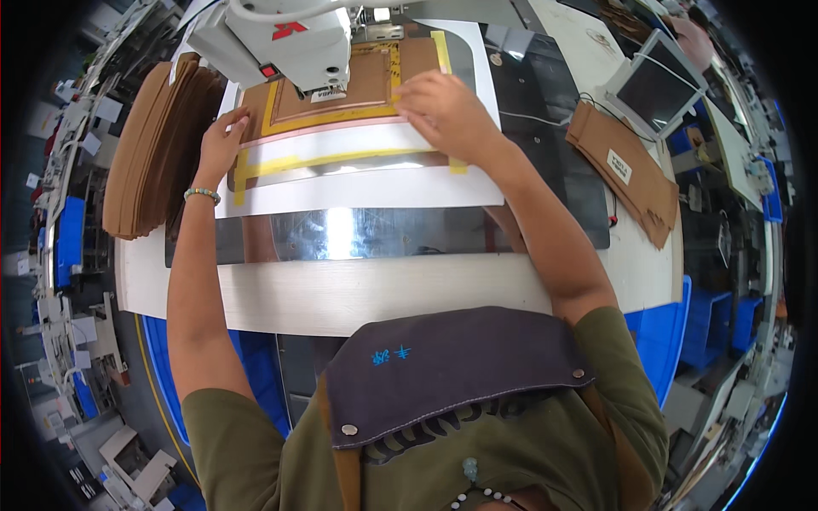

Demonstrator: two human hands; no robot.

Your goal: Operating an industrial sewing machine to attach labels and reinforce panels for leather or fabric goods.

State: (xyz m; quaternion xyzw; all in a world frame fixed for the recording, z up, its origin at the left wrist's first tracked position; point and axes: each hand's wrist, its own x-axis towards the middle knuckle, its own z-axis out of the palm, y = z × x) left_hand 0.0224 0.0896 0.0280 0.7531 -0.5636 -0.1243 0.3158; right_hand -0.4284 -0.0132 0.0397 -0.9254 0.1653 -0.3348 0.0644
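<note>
Fingers (pixel 417 88) at brown piece (pixel 371 73) (pale table (pixel 392 285), workshop (pixel 64 341))

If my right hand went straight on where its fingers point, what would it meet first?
Passing over the brown panel, your right hand would probably meet the sewing machine first, though depth is unclear.

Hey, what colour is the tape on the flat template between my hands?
The tape is yellow; it shows best in the head view.
</note>
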